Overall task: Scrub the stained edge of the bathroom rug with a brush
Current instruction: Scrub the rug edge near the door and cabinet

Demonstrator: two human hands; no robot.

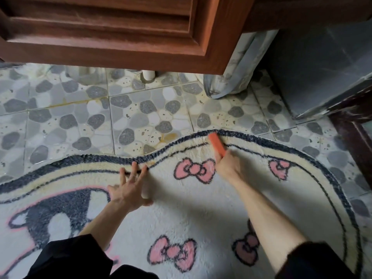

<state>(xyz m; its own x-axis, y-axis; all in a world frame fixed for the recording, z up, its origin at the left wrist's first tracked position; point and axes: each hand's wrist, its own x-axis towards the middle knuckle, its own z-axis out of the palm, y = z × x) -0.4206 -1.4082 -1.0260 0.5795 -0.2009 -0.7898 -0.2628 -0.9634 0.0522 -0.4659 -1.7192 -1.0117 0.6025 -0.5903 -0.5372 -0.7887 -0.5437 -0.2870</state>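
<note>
Orange brush (217, 144) blurred, bristles unseen; rug (181, 208) cut off left, bottom.

Dim, soft daylight; wide-angle bending at edges; right hand (226, 164) motion-blurred.

Bare floor (141, 109) ahead of my rug (201, 208); cabinet (120, 37) low over far side, cloth bundle (231, 77) + grey box (312, 77) R.

rug (191, 208): no readable text, only bow pictures
brush (217, 144): no readable label
cabinet (120, 27): no lettering
</note>
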